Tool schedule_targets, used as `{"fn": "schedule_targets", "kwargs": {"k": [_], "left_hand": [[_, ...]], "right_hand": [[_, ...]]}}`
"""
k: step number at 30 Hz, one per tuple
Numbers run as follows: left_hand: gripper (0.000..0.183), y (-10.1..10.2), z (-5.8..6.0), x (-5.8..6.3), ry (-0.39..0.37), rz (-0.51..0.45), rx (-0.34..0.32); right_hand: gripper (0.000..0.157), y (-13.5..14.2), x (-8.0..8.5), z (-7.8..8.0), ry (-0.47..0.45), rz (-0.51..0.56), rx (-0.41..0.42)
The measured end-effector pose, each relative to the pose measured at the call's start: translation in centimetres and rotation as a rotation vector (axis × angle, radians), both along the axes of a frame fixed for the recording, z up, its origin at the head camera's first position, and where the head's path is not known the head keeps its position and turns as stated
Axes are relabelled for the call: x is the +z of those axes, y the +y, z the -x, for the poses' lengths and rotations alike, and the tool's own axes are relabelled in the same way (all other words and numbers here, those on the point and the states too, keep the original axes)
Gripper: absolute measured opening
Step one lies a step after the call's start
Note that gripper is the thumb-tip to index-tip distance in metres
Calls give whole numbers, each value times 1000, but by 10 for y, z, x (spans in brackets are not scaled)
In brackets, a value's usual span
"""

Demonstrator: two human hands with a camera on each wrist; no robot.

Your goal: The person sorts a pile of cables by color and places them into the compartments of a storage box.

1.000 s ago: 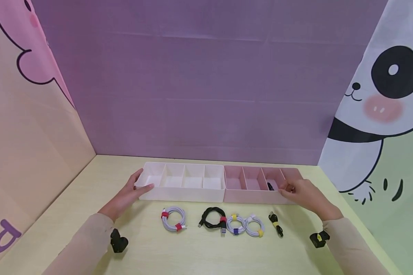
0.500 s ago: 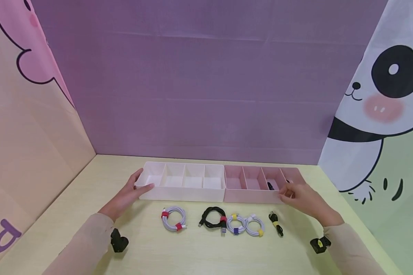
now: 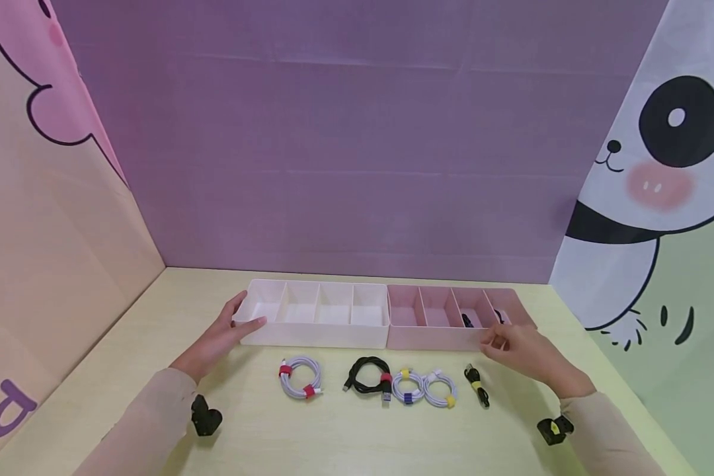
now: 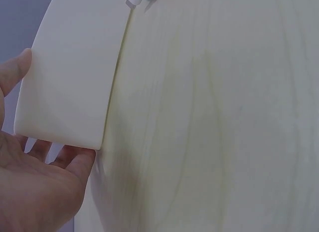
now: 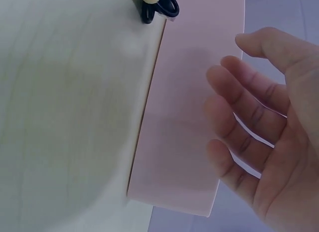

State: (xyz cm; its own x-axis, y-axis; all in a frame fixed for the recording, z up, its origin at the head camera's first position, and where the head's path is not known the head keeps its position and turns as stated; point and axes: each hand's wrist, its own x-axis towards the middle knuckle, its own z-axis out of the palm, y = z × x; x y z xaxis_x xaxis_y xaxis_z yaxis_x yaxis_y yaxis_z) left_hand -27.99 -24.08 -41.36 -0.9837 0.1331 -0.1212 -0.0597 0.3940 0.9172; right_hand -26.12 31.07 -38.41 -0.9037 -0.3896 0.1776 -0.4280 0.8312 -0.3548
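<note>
My left hand grips the left end of a white divided box, thumb at the front rim and fingers around the end wall. Beside it, end to end, stands a pink divided box. A black item lies in the pink box's third compartment from the left, and a black cord shows in the rightmost. Just in front of that rightmost compartment hovers my right hand, fingers loosely curled with nothing between them; the right wrist view shows the thumb apart from the fingertips.
Bundled cables lie before the boxes: a white coil with red ties, a black coil with a red tie, two white coils with yellow or blue ties, and a short black cable with a yellow tie. A purple wall rises behind.
My right hand has drawn back and down from the rightmost pink compartment, uncovering the black cord inside. The left hand and the cables on the table stay where they were.
</note>
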Motion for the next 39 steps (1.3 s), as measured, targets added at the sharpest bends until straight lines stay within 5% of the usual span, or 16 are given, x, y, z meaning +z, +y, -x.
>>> {"fn": "schedule_targets", "kwargs": {"k": [27,39], "left_hand": [[101,0,-1,1,4,-8,7],[104,-2,-2,2,-27,17,5]], "right_hand": [[9,3,-12,-9,-24,74,135],[29,-3,-22,-13,-172,130,140]]}}
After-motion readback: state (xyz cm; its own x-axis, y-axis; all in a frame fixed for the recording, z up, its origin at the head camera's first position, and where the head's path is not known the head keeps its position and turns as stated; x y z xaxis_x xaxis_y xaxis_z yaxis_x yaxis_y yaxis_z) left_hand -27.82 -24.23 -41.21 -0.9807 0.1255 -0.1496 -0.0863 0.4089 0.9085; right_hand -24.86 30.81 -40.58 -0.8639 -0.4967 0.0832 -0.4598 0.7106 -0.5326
